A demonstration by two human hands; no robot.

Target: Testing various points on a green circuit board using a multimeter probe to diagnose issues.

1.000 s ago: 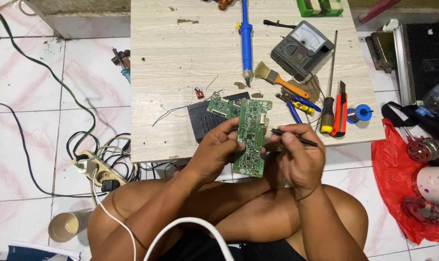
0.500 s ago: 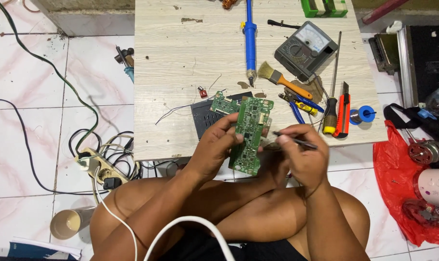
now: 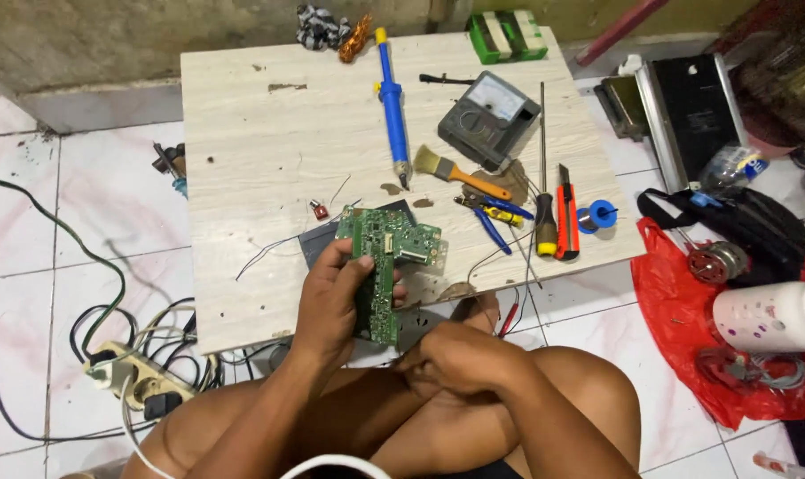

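Note:
My left hand (image 3: 331, 297) grips a green L-shaped circuit board (image 3: 383, 257) by its left edge and holds it upright over the front edge of the low wooden table (image 3: 260, 124). My right hand (image 3: 460, 357) rests low on my crossed legs, below the table edge, with its fingers curled shut. Nothing shows in it, and it is clear of the board. A dark flat pad (image 3: 316, 246) lies on the table just behind the board.
On the table lie a blue desoldering pump (image 3: 391, 98), a grey meter (image 3: 491, 120), a brush (image 3: 455, 174), blue-handled pliers (image 3: 495, 220), a screwdriver (image 3: 545, 226), an orange cutter (image 3: 566, 217) and a blue solder spool (image 3: 598, 215). A power strip (image 3: 127, 377) with cables lies left; a red bag (image 3: 682, 310) lies right.
My right hand, which held a thin dark tool against the board, has dropped away to my lap. The left hand still holds the board. The view has tilted up.

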